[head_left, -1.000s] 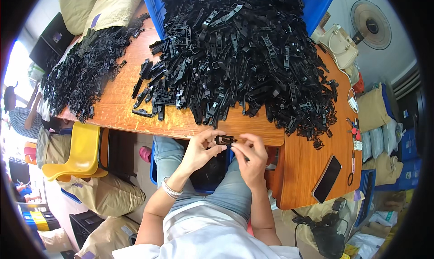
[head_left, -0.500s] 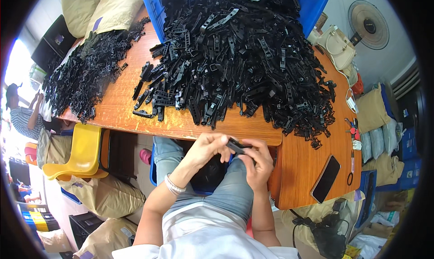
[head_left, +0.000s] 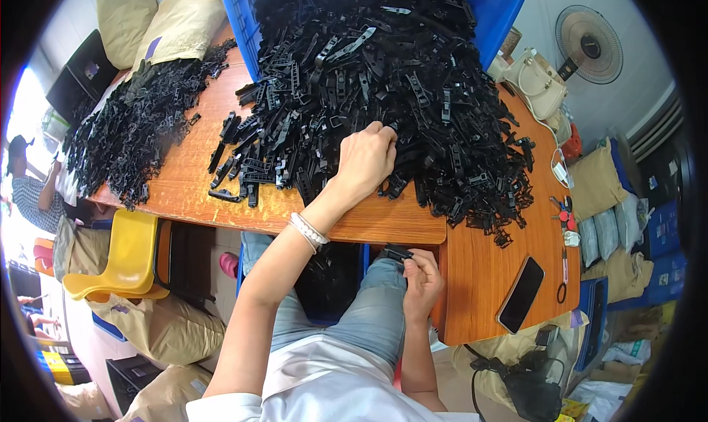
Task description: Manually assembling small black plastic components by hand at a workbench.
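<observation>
Numbers two grips, one left grip and one right grip, with one black part in the right. Totals two heaps of black pieces on the counter, one larger heap and one smaller heap, too many to count singly. Also takes in two blue bins, one upper bin and one lower bin, plus one phone, one fan, one handbag and one pink shoe.

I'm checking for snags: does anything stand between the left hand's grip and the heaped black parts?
Nothing visible does. The left hand's grip is over the near side of the heap of black parts; whether it holds one is hidden.
</observation>
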Available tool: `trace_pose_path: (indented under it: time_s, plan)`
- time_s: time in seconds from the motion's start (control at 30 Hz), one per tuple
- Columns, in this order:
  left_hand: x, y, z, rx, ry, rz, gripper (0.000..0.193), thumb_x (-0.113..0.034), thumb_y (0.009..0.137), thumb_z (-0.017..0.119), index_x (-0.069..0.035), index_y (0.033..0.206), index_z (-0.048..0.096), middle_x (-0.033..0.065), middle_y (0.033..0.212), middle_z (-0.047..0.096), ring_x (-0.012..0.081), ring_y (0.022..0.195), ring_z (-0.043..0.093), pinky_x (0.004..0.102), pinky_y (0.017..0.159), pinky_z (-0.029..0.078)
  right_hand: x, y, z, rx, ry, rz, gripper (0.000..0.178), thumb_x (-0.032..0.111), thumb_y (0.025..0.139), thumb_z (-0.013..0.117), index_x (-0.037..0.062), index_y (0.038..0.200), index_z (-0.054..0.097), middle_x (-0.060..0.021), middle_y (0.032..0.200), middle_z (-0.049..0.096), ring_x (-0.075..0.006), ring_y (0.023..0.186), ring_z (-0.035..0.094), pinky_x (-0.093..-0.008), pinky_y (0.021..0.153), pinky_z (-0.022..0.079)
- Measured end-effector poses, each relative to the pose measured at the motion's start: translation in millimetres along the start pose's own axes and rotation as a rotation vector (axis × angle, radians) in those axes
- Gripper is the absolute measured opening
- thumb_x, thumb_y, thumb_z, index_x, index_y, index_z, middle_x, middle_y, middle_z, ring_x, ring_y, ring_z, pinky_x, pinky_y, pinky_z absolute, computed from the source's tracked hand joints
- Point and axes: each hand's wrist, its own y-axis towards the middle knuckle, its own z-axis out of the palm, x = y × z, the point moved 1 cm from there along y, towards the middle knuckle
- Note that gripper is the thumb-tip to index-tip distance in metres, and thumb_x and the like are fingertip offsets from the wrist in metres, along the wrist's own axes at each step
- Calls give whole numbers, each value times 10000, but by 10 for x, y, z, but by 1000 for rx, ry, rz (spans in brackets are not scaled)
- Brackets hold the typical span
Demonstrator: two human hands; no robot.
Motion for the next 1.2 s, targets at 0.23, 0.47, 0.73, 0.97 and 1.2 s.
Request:
trace_pose_path:
  time_s: [0.23,0.47,0.73,0.97,1.2]
  plan:
    - [-52,-33,108,125,28,112,87,-48,724,614,-4,799,614,111,778,540,277,647,580,367,564,466,-84,-12,-51,-33,39,34,109,36,837,560,-66,841,598,-59,909,565,-72,678,467,-187,584,378]
    - [-85,-126,330,95,264,174,82,-48,704,614,1,728,552,124,790,511,245,689,583,342,529,467,-126,-29,-60,25,41,93,102,16,843,571,-77,883,581,-70,935,553,-90,775,511,-190,675,427]
    - [-92,-224,169,32,165,53,167,-103,687,648,-7,763,535,126,754,515,274,633,574,350,540,465,-151,126,-40,-11,111,73,100,-4,832,575,-92,876,593,-76,940,559,-101,753,536,-199,624,441]
    - [-3,-897,57,-9,-444,-432,180,-37,765,669,0,738,494,-13,561,504,16,524,482,191,460,384,-158,334,34,-39,-100,-19,120,-11,798,609,-103,875,611,-88,947,561,-99,726,533,-198,585,433]
    - [-170,-1272,-24,-50,-1062,-572,273,96,772,604,44,1016,494,74,812,607,115,755,606,228,676,519,-21,322,-7,34,458,336,185,91,828,610,-84,889,614,-115,810,619,-144,645,585,-218,535,440]
